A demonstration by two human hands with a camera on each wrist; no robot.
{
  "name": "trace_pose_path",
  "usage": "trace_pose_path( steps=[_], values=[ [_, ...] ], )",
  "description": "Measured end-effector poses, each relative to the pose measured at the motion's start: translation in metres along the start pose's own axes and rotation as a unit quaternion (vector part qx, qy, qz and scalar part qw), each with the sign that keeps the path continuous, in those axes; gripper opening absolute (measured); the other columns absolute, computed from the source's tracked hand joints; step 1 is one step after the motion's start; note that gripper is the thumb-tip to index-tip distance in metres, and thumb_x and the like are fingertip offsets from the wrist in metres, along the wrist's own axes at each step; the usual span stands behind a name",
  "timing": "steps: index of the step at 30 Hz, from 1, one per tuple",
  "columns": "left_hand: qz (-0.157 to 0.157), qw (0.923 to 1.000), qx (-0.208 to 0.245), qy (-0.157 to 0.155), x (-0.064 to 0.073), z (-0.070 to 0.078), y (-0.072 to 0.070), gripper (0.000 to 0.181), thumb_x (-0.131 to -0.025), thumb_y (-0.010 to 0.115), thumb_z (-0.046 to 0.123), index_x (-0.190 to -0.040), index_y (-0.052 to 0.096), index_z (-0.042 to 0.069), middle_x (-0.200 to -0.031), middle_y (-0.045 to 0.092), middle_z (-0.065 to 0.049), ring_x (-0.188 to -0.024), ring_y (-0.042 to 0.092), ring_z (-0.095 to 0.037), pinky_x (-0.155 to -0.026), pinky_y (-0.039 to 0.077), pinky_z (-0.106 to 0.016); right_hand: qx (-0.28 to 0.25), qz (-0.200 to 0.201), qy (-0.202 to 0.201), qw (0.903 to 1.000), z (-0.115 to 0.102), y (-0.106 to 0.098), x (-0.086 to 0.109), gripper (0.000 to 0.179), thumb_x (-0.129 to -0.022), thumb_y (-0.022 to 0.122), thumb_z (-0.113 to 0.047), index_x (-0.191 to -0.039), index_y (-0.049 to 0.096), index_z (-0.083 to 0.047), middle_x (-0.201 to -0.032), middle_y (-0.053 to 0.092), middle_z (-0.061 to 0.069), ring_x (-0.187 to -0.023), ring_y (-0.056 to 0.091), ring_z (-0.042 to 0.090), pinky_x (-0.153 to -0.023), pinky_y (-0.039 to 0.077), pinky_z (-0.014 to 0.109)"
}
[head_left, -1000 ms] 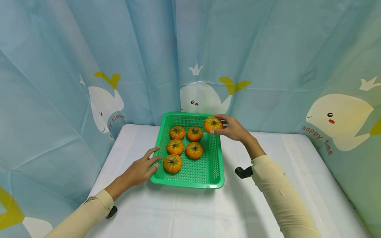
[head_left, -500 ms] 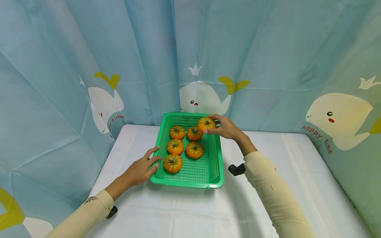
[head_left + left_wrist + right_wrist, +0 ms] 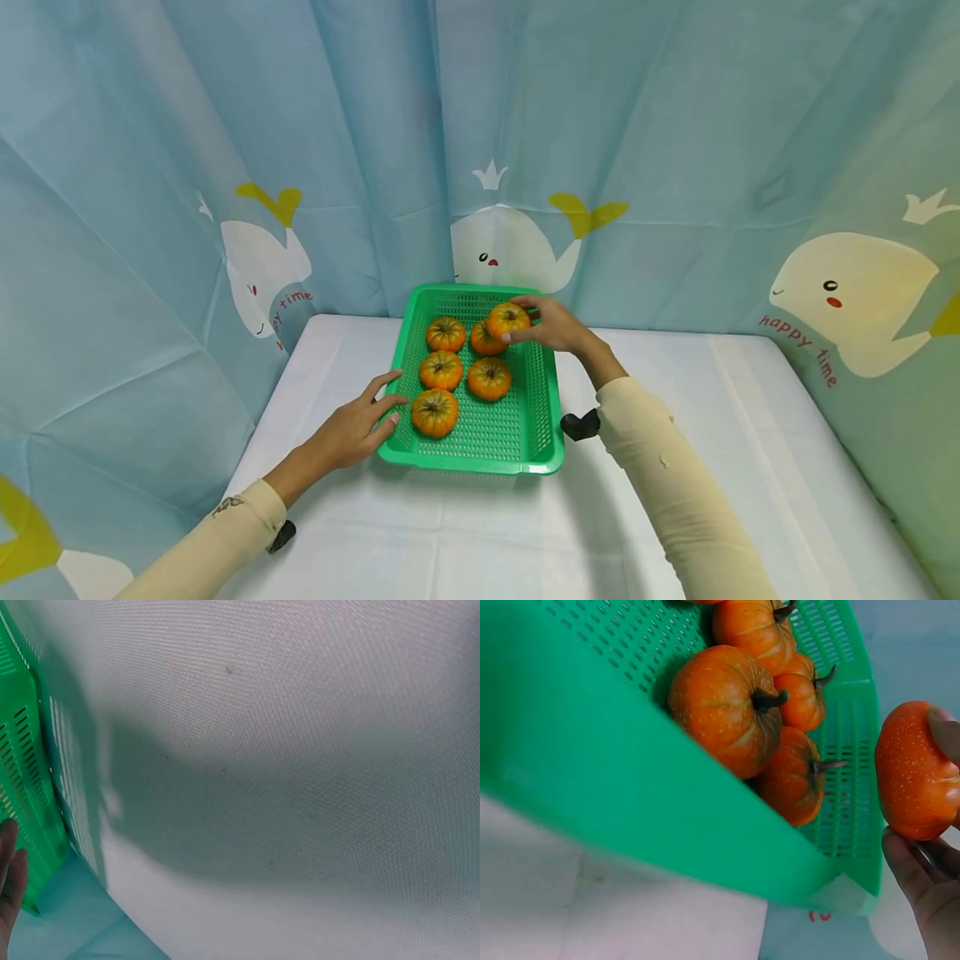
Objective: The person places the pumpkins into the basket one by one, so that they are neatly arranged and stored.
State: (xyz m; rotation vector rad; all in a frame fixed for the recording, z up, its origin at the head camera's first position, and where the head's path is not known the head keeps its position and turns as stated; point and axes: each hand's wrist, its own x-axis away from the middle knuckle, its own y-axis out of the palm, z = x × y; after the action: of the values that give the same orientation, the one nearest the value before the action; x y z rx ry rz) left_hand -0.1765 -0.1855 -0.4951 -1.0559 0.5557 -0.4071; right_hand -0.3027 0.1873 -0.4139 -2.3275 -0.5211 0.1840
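In the head view my right hand (image 3: pixel 553 323) holds a small orange pumpkin (image 3: pixel 508 318) above the far right part of a green plastic basket (image 3: pixel 465 464). This pumpkin partly covers another pumpkin (image 3: pixel 483 340) behind it. Several similar pumpkins sit in the basket, among them a nearest one (image 3: pixel 435 413) at front left. The right wrist view shows thumb and fingers around the held pumpkin (image 3: pixel 911 772), raised above the rim. My left hand (image 3: pixel 348 429) lies at the basket's left rim with relaxed, spread fingers; whether they press on it I cannot tell.
The basket stands on a white-covered table (image 3: pixel 495 533). A light blue curtain (image 3: pixel 360 167) with whale prints hangs behind it and along both sides. Black wrist straps show under both sleeves.
My right hand has carried the held pumpkin leftward and slightly lower, over the far right pumpkin in the basket. The left hand and the basket have stayed put.
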Motion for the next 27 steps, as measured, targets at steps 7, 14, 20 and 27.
trace_pose_path(
  steps=[7, 14, 20, 27],
  values=[
    [0.003, 1.0, 0.003, 0.0, -0.001, 0.002, -0.001, 0.032, -0.105, 0.052, 0.025, -0.132, 0.064, 0.015, -0.161, 0.031, -0.009, -0.087, 0.068, -0.015, -0.071, 0.054, -0.035, 0.022, -0.005, 0.007, 0.9997, -0.005, 0.009, -0.007, 0.075, -0.083, 0.082, -0.031, -0.145, 0.049, -0.004, -0.14, 0.055, 0.02, -0.121, 0.055, 0.035, -0.105, 0.044, 0.052],
    [0.007, 1.0, 0.003, 0.004, 0.0, 0.0, 0.0, 0.03, -0.104, 0.054, 0.023, -0.131, 0.064, 0.014, -0.161, 0.032, -0.009, -0.088, 0.068, -0.016, -0.071, 0.055, -0.034, 0.039, -0.025, 0.024, 0.9986, -0.009, 0.021, -0.015, 0.075, -0.084, 0.082, -0.03, -0.146, 0.049, -0.006, -0.144, 0.053, 0.02, -0.126, 0.054, 0.036, -0.106, 0.044, 0.051],
    [0.009, 0.9999, 0.003, 0.005, 0.0, -0.001, 0.001, 0.03, -0.104, 0.054, 0.023, -0.131, 0.064, 0.015, -0.161, 0.032, -0.01, -0.088, 0.068, -0.015, -0.071, 0.055, -0.034, 0.054, -0.044, 0.042, 0.9967, -0.012, 0.03, -0.02, 0.075, -0.084, 0.082, -0.029, -0.146, 0.047, -0.006, -0.144, 0.052, 0.021, -0.126, 0.053, 0.037, -0.106, 0.044, 0.051],
    [0.007, 1.0, 0.003, 0.002, 0.001, 0.0, 0.001, 0.03, -0.105, 0.052, 0.025, -0.131, 0.064, 0.016, -0.161, 0.032, -0.009, -0.088, 0.068, -0.015, -0.07, 0.054, -0.033, 0.082, -0.06, 0.052, 0.9935, -0.012, 0.037, -0.02, 0.075, -0.087, 0.08, -0.03, -0.148, 0.044, -0.005, -0.145, 0.051, 0.021, -0.129, 0.052, 0.037, -0.108, 0.043, 0.051]
  ],
)
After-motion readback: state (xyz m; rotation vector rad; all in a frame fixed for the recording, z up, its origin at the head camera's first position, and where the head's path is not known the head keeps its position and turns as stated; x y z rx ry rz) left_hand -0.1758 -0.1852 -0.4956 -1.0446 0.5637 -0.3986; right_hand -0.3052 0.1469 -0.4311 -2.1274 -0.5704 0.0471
